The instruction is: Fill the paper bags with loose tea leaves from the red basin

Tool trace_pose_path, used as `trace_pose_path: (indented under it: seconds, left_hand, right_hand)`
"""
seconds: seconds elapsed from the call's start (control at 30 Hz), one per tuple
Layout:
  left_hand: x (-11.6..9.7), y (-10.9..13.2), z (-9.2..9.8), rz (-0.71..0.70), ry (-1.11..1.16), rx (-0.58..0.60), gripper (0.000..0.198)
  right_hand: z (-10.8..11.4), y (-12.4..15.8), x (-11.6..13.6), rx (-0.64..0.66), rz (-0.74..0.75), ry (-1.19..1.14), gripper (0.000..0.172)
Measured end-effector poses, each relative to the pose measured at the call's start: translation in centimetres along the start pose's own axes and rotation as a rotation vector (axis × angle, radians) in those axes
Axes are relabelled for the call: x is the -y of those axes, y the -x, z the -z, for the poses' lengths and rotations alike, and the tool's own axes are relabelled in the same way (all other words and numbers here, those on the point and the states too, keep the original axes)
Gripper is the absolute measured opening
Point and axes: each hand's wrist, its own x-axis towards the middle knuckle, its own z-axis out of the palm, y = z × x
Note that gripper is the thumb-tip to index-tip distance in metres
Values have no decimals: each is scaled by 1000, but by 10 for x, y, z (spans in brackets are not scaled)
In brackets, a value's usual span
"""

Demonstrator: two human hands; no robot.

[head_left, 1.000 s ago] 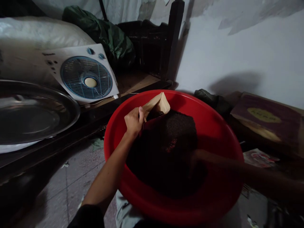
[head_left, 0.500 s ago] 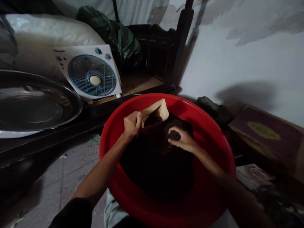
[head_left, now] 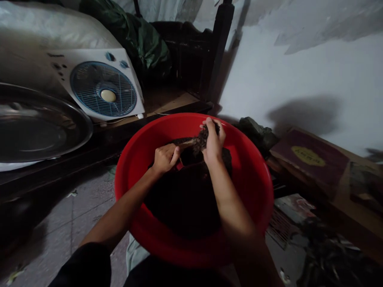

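A big red plastic basin [head_left: 254, 175] sits in front of me, holding a heap of dark crumbly material [head_left: 185, 199]. My left hand [head_left: 164, 157] is closed on the edge of a tan paper bag [head_left: 184, 142] that lies at the far side of the heap. My right hand [head_left: 213, 141] is closed on a handful of the dark material and is held over the mouth of the bag, which it mostly hides.
A white box fan [head_left: 103, 87] leans on a low wooden ledge at the left, beside a large steel tray [head_left: 38, 127]. Green cloth [head_left: 134, 36] and dark wooden furniture stand behind. A maroon box [head_left: 308, 157] and paper clutter lie at the right, by the white wall.
My right hand came into the basin, took up dark material from the heap and carried it up to the bag's mouth. The left hand has kept its hold on the bag.
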Motion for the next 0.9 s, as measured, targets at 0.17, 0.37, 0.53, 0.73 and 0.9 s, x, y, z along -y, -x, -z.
trace_pose_path:
  seconds: [0.17, 0.37, 0.53, 0.73, 0.9]
  left_hand:
    - [5, -2, 6, 132, -37, -8, 50]
    - [20, -4, 14, 265, -45, -75, 54]
    - [36, -3, 21, 360, -25, -153, 53]
    - [55, 1, 26, 492, -55, -251, 55]
    - [60, 1, 32, 538, -68, -334, 56]
  right_hand:
    - [40, 3, -15, -103, 89, 193, 38]
    - [115, 25, -68, 620, -256, 830, 43]
    - [128, 80, -84, 1332, -533, 878, 78]
    - [118, 122, -77, 1754, -774, 1173, 144]
    - [118, 134, -93, 1634, -629, 1128, 125]
